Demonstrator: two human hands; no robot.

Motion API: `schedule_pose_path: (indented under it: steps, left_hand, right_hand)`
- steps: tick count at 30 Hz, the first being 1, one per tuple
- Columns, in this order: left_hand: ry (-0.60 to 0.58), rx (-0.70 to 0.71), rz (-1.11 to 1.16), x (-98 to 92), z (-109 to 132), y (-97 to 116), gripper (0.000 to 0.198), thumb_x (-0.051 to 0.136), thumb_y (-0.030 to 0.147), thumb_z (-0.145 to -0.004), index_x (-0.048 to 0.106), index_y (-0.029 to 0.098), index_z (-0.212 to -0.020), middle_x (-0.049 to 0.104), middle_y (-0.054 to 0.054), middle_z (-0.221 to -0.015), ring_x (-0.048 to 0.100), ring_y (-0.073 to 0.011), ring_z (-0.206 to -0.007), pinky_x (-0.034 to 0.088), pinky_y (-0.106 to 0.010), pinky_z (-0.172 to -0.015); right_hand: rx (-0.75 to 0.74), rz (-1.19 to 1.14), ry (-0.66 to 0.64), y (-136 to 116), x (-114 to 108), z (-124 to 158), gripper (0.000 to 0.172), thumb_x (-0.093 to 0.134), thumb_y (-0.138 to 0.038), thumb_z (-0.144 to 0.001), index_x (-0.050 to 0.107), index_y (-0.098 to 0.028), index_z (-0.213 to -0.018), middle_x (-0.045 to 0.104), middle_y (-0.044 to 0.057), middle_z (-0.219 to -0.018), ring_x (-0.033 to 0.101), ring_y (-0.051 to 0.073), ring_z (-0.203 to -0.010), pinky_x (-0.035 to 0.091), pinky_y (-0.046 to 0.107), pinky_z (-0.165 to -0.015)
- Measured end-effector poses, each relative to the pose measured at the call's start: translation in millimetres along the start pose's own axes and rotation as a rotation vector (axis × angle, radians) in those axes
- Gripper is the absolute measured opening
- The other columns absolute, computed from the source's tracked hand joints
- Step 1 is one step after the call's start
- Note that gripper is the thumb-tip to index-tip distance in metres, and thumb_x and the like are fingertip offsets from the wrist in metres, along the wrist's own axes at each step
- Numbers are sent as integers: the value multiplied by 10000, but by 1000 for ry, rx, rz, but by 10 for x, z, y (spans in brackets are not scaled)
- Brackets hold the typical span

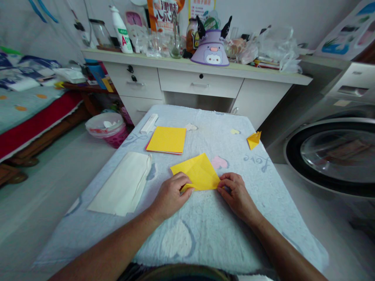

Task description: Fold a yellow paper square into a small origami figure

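Note:
A creased sheet of yellow origami paper [200,171] lies between my two hands on the cloth-covered table. My left hand [172,193] pinches its lower left edge, where a narrow strip is turned up under the fingers. At the lower right corner, my right hand [234,191] grips the paper between thumb and fingertips. Beyond the sheet sits a stack of square paper [166,139] with yellow on top. A small folded yellow paper piece [253,140] rests near the table's right edge.
A folded white cloth or paper [123,183] lies to the left, with a white box [149,123] farther back. The light blue tablecloth [228,234] covers the table. Behind stands a cluttered white cabinet [202,82]; a washing machine [336,128] is at right, a pink bin [107,128] at left.

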State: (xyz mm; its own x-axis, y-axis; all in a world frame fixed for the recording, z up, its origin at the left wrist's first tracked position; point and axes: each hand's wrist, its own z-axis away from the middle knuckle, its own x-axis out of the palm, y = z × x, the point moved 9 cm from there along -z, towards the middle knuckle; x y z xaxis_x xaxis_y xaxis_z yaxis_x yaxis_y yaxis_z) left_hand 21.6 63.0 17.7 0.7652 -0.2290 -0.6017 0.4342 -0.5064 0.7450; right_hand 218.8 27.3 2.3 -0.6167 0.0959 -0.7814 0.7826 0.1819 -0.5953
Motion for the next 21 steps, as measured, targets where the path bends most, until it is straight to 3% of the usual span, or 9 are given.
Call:
schedule_pose_path:
  steps: [3, 8, 16, 21]
  left_hand:
    - [27, -4, -9, -16, -6, -7, 88, 581, 95, -787, 598, 182, -793, 610, 0, -795, 586, -147, -771, 440, -247, -678]
    - [-33, 36, 0, 38, 13, 18, 120, 569, 66, -784, 599, 182, -796, 631, 5, -776, 598, -135, -750, 440, -238, -678]
    - [-136, 298, -47, 118, 117, 323, 83, 551, 146, -876, 593, 168, -808, 615, -8, -736, 572, -123, -680, 407, -233, -627]
    - [-134, 269, -48, 119, 113, 313, 84, 543, 153, -884, 591, 172, -817, 616, -10, -749, 578, -120, -687, 410, -225, -617]
  right_hand:
    - [-9, -2, -11, -34, -13, -4, 70, 609, -183, -838, 653, -217, -796, 603, 75, -1053, 528, 265, -1048, 413, 469, -917]
    - [-26, -26, -10, -58, -39, -5, 69, 600, -179, -842, 646, -228, -823, 590, 68, -1069, 518, 263, -1065, 415, 459, -920]
    - [-79, -11, 33, -61, -134, 29, 92, 596, -174, -839, 665, -234, -828, 564, 76, -1115, 505, 270, -1093, 416, 464, -928]
    - [-107, 17, -13, -95, -96, 47, 110, 615, -171, -832, 688, -250, -852, 567, 71, -1121, 501, 276, -1103, 407, 485, -935]
